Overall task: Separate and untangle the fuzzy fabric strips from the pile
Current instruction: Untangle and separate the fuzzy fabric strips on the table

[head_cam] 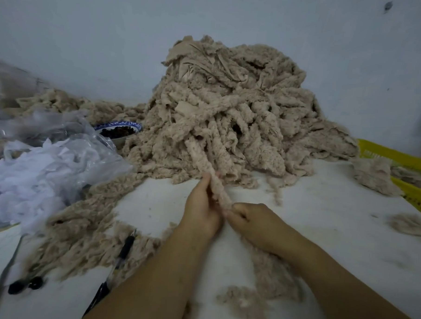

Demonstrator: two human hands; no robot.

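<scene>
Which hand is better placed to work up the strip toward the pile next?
Probably the left hand: it grips the strip higher, nearer the pile, so it can slide upward. The right hand holds the strip's lower end and can keep it taut.

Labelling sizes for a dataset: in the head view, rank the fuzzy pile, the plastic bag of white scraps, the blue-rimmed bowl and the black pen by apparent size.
1. fuzzy pile
2. plastic bag of white scraps
3-4. blue-rimmed bowl and black pen: unranked; bowl partly hidden, pen nearer.
</scene>
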